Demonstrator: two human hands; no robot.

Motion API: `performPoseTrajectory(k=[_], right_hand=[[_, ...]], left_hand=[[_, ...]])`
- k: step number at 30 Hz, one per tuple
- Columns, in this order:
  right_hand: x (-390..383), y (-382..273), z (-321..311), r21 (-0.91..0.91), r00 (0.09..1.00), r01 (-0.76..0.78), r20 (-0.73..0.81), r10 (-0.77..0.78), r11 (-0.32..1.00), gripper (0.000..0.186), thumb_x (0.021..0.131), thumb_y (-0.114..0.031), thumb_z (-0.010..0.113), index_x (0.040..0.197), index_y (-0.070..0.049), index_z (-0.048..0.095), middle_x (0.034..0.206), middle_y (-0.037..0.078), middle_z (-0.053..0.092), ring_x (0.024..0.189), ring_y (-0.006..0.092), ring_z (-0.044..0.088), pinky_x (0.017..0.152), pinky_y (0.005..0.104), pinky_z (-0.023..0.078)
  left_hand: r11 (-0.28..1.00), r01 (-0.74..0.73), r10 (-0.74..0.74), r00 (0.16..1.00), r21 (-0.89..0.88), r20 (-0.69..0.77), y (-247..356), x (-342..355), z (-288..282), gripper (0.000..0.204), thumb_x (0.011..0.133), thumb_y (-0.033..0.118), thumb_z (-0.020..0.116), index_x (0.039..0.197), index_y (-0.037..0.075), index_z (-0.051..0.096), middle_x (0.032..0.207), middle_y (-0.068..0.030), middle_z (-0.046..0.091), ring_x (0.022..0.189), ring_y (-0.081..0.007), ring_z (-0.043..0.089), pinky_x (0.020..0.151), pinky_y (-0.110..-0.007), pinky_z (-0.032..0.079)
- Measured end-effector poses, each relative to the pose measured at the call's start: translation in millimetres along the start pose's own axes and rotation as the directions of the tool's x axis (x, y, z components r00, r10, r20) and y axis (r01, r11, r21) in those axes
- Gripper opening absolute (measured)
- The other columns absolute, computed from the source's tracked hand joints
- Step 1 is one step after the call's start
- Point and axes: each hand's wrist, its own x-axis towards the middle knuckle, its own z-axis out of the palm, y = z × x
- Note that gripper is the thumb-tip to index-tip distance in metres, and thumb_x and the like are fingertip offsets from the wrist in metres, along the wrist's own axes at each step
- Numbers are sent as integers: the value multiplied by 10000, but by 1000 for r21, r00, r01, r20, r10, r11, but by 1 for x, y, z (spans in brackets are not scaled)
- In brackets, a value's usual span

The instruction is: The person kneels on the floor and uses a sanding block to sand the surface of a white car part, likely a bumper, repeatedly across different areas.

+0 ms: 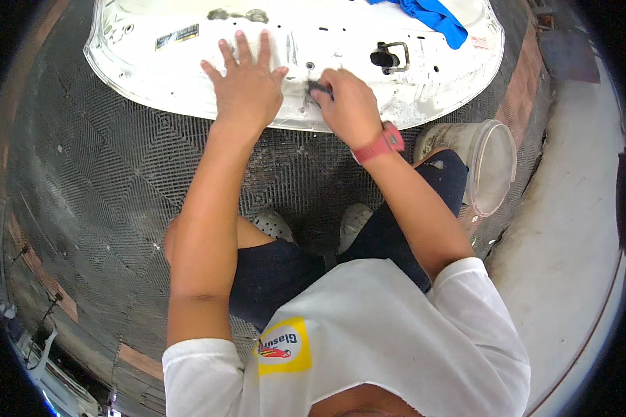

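The white panel (348, 48) is the brightest area, glare washing out much of its fine surface detail. Below the panel the black floor mat (132, 181) is dim, with soft-edged shadow deepest around the shoes (355, 226). The person's right hand (351, 104), at the panel's near edge, looks slightly blurred; the left hand (247, 94), flat on the panel, is crisper. Far below and left of the panel, clutter (62, 375) is murky and smeared. Fisheye distortion bends the reddish floor strip (522, 90) right of the panel, and a black vignette frames the view.
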Motion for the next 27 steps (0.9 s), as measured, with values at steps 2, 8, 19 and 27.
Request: performPoseTrajectory(k=[2, 8, 19, 27], right_hand=[[-22, 8, -38, 181, 993, -112, 52, 104, 977, 192, 994, -179, 788, 1048, -18, 697, 937, 135, 724, 843, 264, 721, 737, 423, 575], [-113, 137, -222, 617, 775, -386, -186, 603, 686, 290, 1126, -179, 662, 1375, -31, 666, 1256, 123, 739, 1109, 198, 738, 957, 357, 590], [-190, 533, -190, 28, 402, -884, 558, 726, 467, 507, 1066, -311, 696, 1514, -90, 611, 1298, 159, 756, 1065, 258, 774, 843, 435, 642], [-222, 593, -109, -257, 320, -752, 662, 677, 607, 552, 1056, -427, 678, 1487, -85, 630, 1286, 145, 746, 1107, 249, 736, 867, 460, 620]], left_hand=[[993, -115, 115, 993, 1, -35, 8, 7, 13, 752, 1166, 550, 410, 1783, 154, 243, 1826, -262, 190, 1684, -507, 156, 1279, -795, 154], [975, -221, 222, 975, 25, -22, 53, -17, 22, 827, 1129, 613, 482, 1770, 130, 283, 1839, -230, 169, 1671, -552, 131, 1268, -804, 183], [989, -8, 7, 1000, -148, -8, 119, -100, 62, 953, 1108, 572, 558, 1762, 4, 160, 1848, -227, 123, 1676, -550, 90, 1314, -720, 187], [990, 138, -133, 983, -30, 130, 130, -141, 30, 833, 1125, 546, 553, 1757, 79, 278, 1821, -206, 259, 1676, -495, 196, 1313, -723, 189]])
